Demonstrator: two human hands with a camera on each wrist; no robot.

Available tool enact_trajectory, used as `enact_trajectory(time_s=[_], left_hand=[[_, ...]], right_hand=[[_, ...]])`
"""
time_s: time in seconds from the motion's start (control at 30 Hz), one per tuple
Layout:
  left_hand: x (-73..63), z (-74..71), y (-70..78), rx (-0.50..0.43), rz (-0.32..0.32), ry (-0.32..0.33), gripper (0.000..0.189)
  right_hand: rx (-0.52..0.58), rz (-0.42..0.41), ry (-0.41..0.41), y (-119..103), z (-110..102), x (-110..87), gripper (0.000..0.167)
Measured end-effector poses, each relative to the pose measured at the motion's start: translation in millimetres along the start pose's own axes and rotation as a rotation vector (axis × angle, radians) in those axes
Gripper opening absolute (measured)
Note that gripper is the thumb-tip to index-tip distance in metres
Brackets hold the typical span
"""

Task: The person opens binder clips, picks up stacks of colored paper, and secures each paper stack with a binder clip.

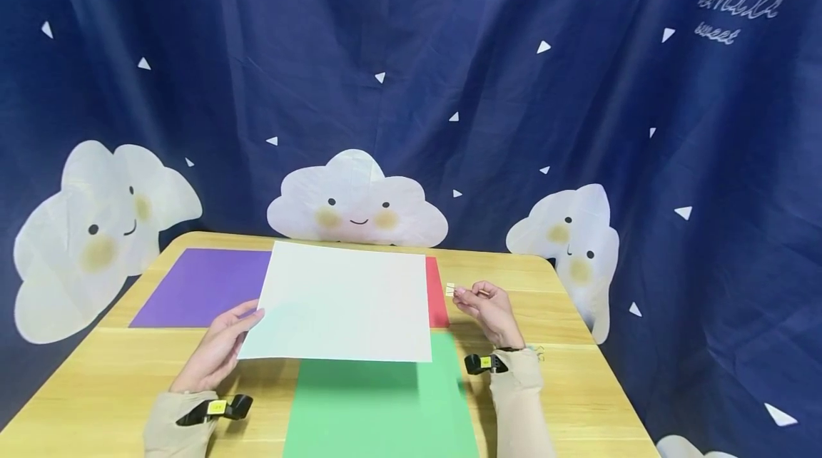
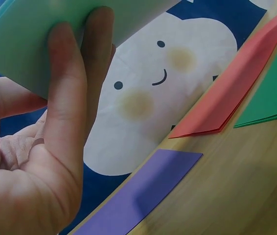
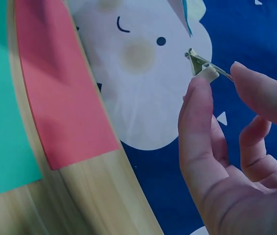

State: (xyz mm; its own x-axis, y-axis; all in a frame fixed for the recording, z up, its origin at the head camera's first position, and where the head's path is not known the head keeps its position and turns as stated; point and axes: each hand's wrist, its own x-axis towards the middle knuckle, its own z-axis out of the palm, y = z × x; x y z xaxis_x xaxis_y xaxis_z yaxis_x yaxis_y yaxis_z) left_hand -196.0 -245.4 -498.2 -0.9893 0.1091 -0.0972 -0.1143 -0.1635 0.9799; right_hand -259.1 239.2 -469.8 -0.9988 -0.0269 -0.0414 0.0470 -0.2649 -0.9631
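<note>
Over the near green paper [image 1: 385, 411] hangs a white sheet [image 1: 343, 304], gripped at its left edge by the left hand [image 1: 221, 344], while right of it the right hand [image 1: 489, 312] pinches a small clip [image 3: 207, 73]

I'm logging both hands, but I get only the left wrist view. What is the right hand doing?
Observer: The right hand pinches a small pale clip between thumb and finger.
Operator: Is that clip on the white paper in the left hand?
Observer: No, the head view shows a gap between the clip and that paper's right edge.
Operator: What shows just past that edge?
Observer: A strip of red paper, lying on the table.
</note>
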Motion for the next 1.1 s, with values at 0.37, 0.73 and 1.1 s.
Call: enact_trajectory(time_s=[0.37,0.73,1.1], left_hand=[[1.5,1.5,2.1,0.015,-0.027,-0.019,0.062],[2.1,2.7,0.5,-0.002,0.002,-0.028,0.064],[3.3,2.8,-2.2,-0.028,0.008,-0.016,0.053]], right_hand=[[0.052,0.075,-0.104,1.9,4.3,0.3,0.044],[0.047,0.113,-0.178,3.0,8.4,1.1,0.044],[0.011,0.122,-0.208,0.5,13.4,-0.3,0.043]])
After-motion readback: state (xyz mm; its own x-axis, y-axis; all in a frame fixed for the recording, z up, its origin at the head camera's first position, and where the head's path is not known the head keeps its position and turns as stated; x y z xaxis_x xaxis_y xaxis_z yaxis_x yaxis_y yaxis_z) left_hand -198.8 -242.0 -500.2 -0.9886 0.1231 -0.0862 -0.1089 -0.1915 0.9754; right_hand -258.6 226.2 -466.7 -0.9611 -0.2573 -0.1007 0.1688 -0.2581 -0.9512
